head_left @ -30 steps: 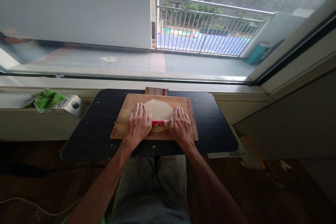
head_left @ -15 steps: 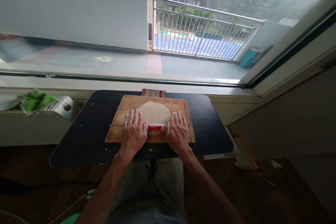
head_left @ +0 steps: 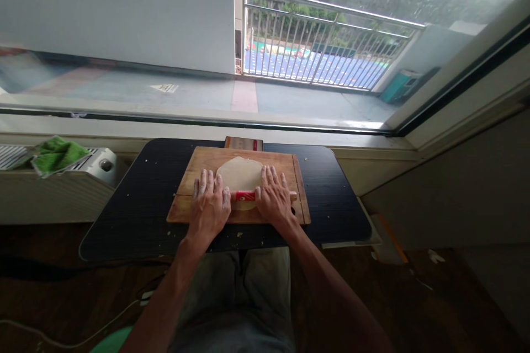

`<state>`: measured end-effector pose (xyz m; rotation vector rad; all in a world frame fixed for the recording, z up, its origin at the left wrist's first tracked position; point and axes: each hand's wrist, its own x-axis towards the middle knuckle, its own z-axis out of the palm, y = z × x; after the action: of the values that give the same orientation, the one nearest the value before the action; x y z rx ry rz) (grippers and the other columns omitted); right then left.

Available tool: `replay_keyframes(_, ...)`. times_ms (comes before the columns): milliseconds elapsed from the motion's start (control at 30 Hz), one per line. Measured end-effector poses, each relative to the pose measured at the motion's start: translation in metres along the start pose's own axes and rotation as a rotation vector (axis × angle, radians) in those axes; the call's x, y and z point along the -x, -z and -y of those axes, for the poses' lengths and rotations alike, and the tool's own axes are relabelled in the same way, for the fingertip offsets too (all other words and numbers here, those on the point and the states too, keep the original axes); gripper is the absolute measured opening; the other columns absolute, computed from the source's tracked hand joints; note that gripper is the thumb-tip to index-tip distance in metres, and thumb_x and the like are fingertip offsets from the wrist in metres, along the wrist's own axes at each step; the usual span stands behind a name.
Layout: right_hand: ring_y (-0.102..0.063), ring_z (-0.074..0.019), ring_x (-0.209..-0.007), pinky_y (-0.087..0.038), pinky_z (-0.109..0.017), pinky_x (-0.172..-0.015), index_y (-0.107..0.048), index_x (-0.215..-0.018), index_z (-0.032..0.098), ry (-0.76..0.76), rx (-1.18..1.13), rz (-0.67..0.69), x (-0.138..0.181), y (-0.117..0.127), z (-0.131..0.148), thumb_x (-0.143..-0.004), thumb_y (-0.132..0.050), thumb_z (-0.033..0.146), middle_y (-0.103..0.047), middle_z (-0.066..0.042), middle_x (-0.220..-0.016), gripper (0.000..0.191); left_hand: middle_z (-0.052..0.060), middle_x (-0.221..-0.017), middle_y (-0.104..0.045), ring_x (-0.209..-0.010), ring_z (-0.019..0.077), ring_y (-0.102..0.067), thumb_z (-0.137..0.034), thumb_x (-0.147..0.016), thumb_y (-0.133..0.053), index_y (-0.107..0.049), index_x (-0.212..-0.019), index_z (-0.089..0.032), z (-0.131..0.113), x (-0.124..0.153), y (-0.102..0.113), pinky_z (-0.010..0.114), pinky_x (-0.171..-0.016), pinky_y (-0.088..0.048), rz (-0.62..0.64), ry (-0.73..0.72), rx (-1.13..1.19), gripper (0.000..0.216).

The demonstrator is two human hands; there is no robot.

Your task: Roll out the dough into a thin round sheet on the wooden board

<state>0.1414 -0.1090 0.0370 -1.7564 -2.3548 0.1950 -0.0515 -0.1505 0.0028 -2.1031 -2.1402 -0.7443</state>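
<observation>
A thin, pale sheet of dough (head_left: 240,172) lies on a wooden board (head_left: 285,162). Across its near part rests a rolling pin (head_left: 245,196) with a red label. My left hand (head_left: 209,204) lies flat over the pin's left part, floury fingers stretched toward the window. On the right part, my right hand (head_left: 274,196) presses with its fingers straight and close together; the pin's wooden end shows beyond it. Neither hand wraps round the pin. Beneath both palms, part of the pin and the dough's near edge are hidden.
The board stands on a black table (head_left: 136,204) with small crumbs scattered on it. A flat box (head_left: 244,144) sits behind the board by the window sill. To the left, a green cloth (head_left: 60,154) lies on a white radiator (head_left: 53,196). A cable (head_left: 103,336) runs along the floor.
The rolling pin has turned, its label showing differently. My right hand has moved left and slightly away from me, uncovering the pin's right end. My left hand has shifted slightly forward.
</observation>
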Motion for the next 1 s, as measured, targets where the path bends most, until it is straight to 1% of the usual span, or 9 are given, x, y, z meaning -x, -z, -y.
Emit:
replay_keyframes(133, -0.032, -0.0339, -0.176, -0.022, -0.055, -0.144, -0.043, -0.174, -0.005, -0.007, -0.019, -0.059, 0.035, -0.005, 0.008, -0.115, -0.037, 0.026, -0.043, -0.026, -0.181, 0.068, 0.034, -0.173, -0.051, -0.173, 0.0435, -0.036, -0.035, -0.114, -0.029, -0.060, -0.159, 0.006, -0.001, 0.013, 0.006, 0.067, -0.140, -0.033, 0.033, 0.037, -0.006, 0.068)
replay_keyframes(233, -0.025, -0.0339, -0.178, -0.021, -0.057, -0.145, -0.041, -0.175, -0.006, -0.005, -0.020, -0.101, 0.059, -0.009, 0.013, -0.117, -0.035, 0.028, -0.039, -0.027, -0.182, 0.068, 0.033, -0.172, -0.054, -0.172, 0.0444, -0.037, -0.036, -0.114, -0.031, -0.063, -0.158, 0.004, -0.002, 0.015, 0.008, 0.066, -0.139, -0.034, 0.044, 0.067, -0.004, 0.068)
replay_keyframes(333, -0.019, -0.0345, -0.179, -0.019, -0.059, -0.145, -0.034, -0.177, -0.006, -0.022, -0.017, -0.117, 0.065, -0.012, 0.017, -0.117, -0.036, 0.028, -0.031, -0.027, -0.185, 0.070, 0.031, -0.174, -0.052, -0.174, 0.0447, -0.034, -0.038, -0.114, -0.031, -0.063, -0.159, 0.001, -0.003, 0.012, 0.008, 0.068, -0.139, -0.033, 0.027, 0.086, 0.002, 0.067)
replay_keyframes(433, -0.018, -0.0350, -0.180, -0.017, -0.059, -0.145, -0.035, -0.177, -0.006, -0.052, 0.001, -0.108, 0.048, -0.012, 0.018, -0.117, -0.036, 0.029, -0.029, -0.028, -0.186, 0.069, 0.031, -0.176, -0.049, -0.175, 0.0450, -0.031, -0.039, -0.114, -0.032, -0.062, -0.161, 0.001, -0.001, 0.007, 0.005, 0.069, -0.140, -0.031, 0.008, 0.095, 0.040, 0.068)
replay_keyframes(567, -0.022, -0.0348, -0.179, -0.016, -0.061, -0.145, -0.038, -0.178, -0.002, -0.057, 0.025, -0.074, 0.002, -0.008, 0.012, -0.116, -0.039, 0.028, -0.034, -0.027, -0.184, 0.069, 0.032, -0.176, -0.050, -0.176, 0.0435, -0.029, -0.040, -0.114, -0.033, -0.065, -0.157, 0.003, 0.003, -0.006, -0.003, 0.064, -0.141, -0.032, -0.034, 0.073, 0.093, 0.068)
replay_keyframes(667, -0.023, -0.0343, -0.179, -0.016, -0.062, -0.144, -0.034, -0.181, 0.003, -0.027, 0.040, -0.038, -0.030, -0.006, 0.005, -0.114, -0.042, 0.027, -0.034, -0.024, -0.185, 0.071, 0.030, -0.174, -0.052, -0.176, 0.0423, -0.028, -0.039, -0.114, -0.032, -0.069, -0.152, 0.001, 0.006, -0.020, -0.008, 0.065, -0.142, -0.031, -0.057, 0.045, 0.091, 0.066)
replay_keyframes(733, -0.023, -0.0346, -0.179, -0.017, -0.063, -0.144, -0.028, -0.183, 0.006, -0.013, 0.051, -0.011, -0.042, -0.005, 0.003, -0.113, -0.043, 0.025, -0.031, -0.023, -0.187, 0.075, 0.028, -0.172, -0.056, -0.176, 0.0419, -0.030, -0.038, -0.114, -0.033, -0.071, -0.151, -0.001, 0.006, -0.028, -0.009, 0.066, -0.141, -0.032, -0.060, 0.040, 0.084, 0.064)
replay_keyframes(867, -0.021, -0.0354, -0.179, -0.017, -0.064, -0.144, -0.022, -0.185, 0.009, -0.006, 0.069, 0.007, -0.041, -0.004, 0.002, -0.110, -0.047, 0.024, -0.024, -0.021, -0.190, 0.081, 0.028, -0.169, -0.059, -0.174, 0.0423, -0.034, -0.036, -0.112, -0.035, -0.072, -0.150, -0.002, 0.006, -0.031, -0.012, 0.066, -0.140, -0.034, -0.048, 0.056, 0.107, 0.062)
replay_keyframes(1000, -0.022, -0.0349, -0.179, -0.017, -0.061, -0.144, -0.023, -0.185, 0.010, -0.011, 0.070, -0.016, -0.017, -0.004, 0.008, -0.109, -0.049, 0.025, -0.024, -0.020, -0.190, 0.081, 0.026, -0.169, -0.060, -0.174, 0.0421, -0.036, -0.036, -0.112, -0.035, -0.070, -0.152, -0.005, 0.005, -0.018, -0.011, 0.067, -0.139, -0.034, -0.052, 0.058, 0.135, 0.062)
